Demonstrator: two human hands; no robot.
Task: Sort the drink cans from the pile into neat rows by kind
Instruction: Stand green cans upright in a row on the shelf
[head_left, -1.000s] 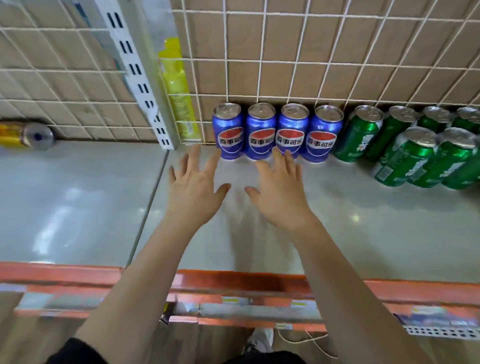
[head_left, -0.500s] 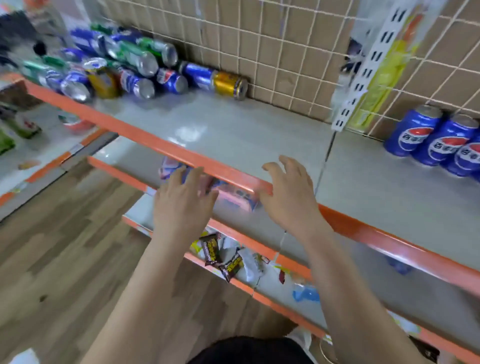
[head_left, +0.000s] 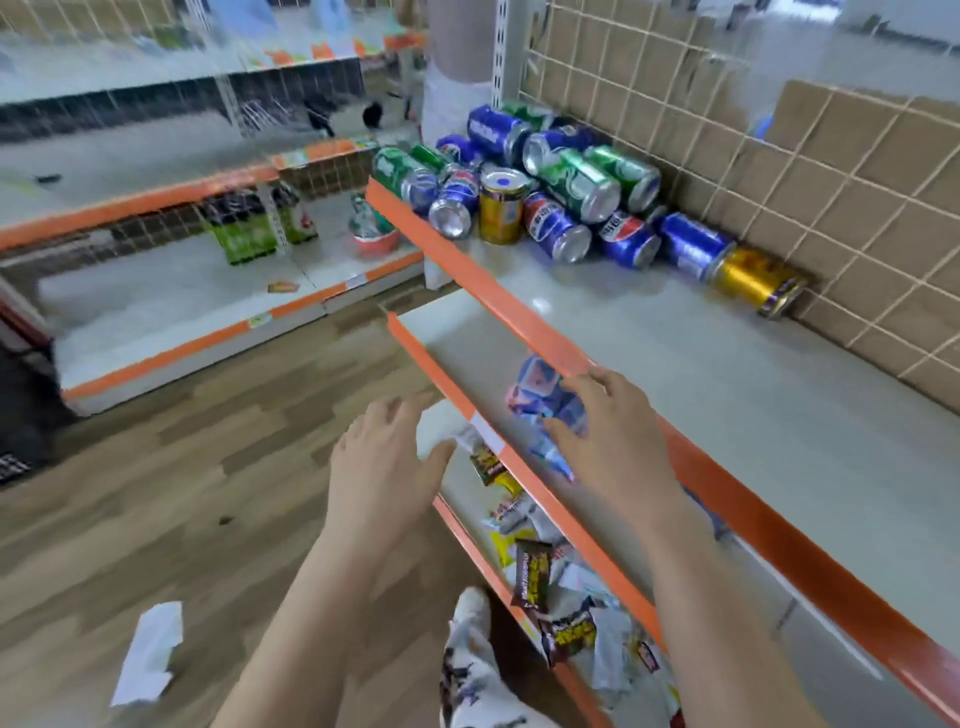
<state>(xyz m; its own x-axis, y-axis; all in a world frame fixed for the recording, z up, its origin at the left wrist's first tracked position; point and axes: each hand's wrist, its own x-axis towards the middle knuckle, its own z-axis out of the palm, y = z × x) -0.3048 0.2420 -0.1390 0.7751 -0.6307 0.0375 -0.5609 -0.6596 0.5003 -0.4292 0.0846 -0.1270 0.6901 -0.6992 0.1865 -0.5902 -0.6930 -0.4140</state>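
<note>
Pile (head_left: 545, 208): mixed cans, far end of shelf (head_left: 701, 374). Left hand (head_left: 384, 467), right hand (head_left: 608, 436): empty, fingers loose, near. Risk: tugging a low can (most lie sideways) could roll others off the edge.

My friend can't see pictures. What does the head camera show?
A pile of blue, green and gold cans lies at the far end of an orange-edged shelf, against the wall. Nearer, the left hand and right hand are open and empty beside it. Snack packets lie on lower shelves.

snack pkts (head_left: 531, 574) btm shelf (head_left: 470, 544) | paper scrap (head_left: 148, 654) on wood floor (head_left: 156, 493)
</note>
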